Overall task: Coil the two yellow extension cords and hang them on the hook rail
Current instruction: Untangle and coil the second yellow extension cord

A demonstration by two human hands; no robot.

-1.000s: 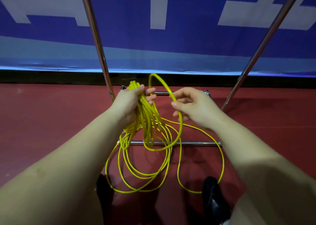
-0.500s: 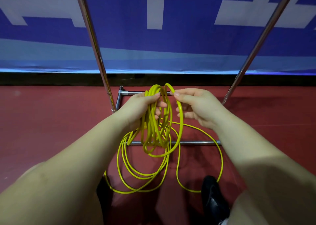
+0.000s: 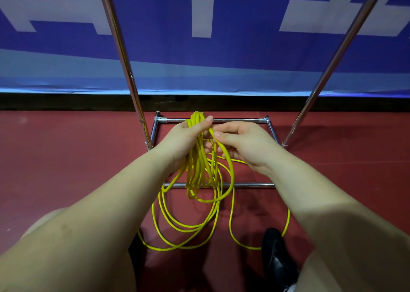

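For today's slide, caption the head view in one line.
Left hand holds gathered yellow cord; right hand feeds a loop above the rack base.

Light moderate, even, from above; colours saturated. Forearms lit pale along top of limb, lower frame corners darker. Soft shadow on floor [image 3: 66,169] under cord [image 3: 230,174], lower centre. Thin bright glare streaks down poles [image 3: 124,54], upper left and upper right. Blue-violet glow along bottom edge of banner [image 3: 199,65]. Wide-angle distortion: poles splay outward, banner edge bows, forearms balloon at bottom corners. Centre sharp; slight softness at frame edges.
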